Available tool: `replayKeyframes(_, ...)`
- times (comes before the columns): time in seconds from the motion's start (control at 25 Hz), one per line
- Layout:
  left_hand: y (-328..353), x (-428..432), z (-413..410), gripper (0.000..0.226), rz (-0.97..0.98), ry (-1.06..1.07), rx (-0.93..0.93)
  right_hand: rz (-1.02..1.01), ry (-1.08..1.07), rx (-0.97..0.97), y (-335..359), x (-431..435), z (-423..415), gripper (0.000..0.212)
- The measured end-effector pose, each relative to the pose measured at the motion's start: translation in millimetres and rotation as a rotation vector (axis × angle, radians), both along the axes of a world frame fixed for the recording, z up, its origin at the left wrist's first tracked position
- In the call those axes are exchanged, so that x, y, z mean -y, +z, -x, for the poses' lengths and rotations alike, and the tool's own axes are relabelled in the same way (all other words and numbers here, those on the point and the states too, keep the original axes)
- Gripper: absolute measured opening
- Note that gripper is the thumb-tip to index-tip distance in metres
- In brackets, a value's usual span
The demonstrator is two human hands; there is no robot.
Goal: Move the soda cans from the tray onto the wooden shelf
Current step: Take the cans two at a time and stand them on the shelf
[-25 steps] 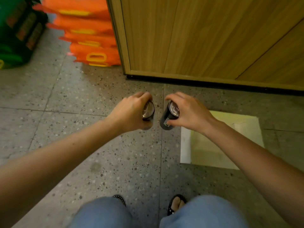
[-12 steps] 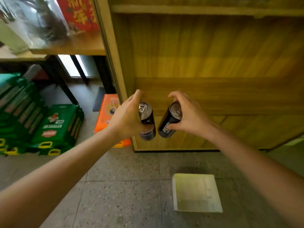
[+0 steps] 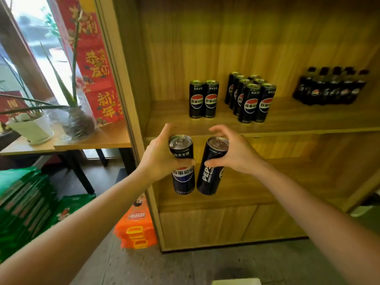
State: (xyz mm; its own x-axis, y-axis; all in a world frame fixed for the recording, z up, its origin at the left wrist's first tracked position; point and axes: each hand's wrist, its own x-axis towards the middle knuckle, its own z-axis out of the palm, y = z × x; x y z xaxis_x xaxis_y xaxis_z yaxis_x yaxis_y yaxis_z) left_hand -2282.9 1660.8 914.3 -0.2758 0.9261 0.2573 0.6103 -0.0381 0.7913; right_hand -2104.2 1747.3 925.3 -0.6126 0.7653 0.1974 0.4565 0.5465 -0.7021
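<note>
My left hand [image 3: 158, 157] grips a black Pepsi can [image 3: 182, 175] held upright. My right hand [image 3: 236, 155] grips a second black can [image 3: 209, 173], tilted slightly, close beside the first. Both cans hang in front of the wooden shelf [image 3: 287, 126], just below its front edge. On that shelf board stand two black cans [image 3: 203, 99] side by side and, to their right, a cluster of several cans [image 3: 249, 99]. A corner of the pale tray [image 3: 236, 282] shows on the floor at the bottom edge.
Several dark bottles [image 3: 331, 87] stand at the shelf's right. A lower shelf board [image 3: 267, 192] sits behind the held cans. Left of the cabinet are a table with potted plants [image 3: 30, 124], red banners, green packs [image 3: 24, 202] and orange packs [image 3: 135, 229] on the floor.
Both hands have risen with their cans from near the floor tray up to shelf height, and my view has tilted up, bringing the stocked shelf into sight.
</note>
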Motion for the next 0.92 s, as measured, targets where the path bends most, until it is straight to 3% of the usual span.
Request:
replayKeyframes(0.28, 36.6, -82.1, -5.1, 0.092, -0.046, 0.068, 0.028, -0.075, -0.015, -0.016, 36.9, -88.5, 2.0, 0.072)
replayKeyframes(0.52, 49.6, -163.0, 8.4, 0.101, -0.045, 0.132, 0.019, -0.167, -0.159, -0.093, 45.0, -156.8, 33.5, 0.065)
replayKeyframes(0.92, 26.0, -246.9, 47.8, 0.088, -0.030, 0.067, -0.028, -0.346, -0.342, -0.017, 17.5, -224.5, 78.8, 0.066)
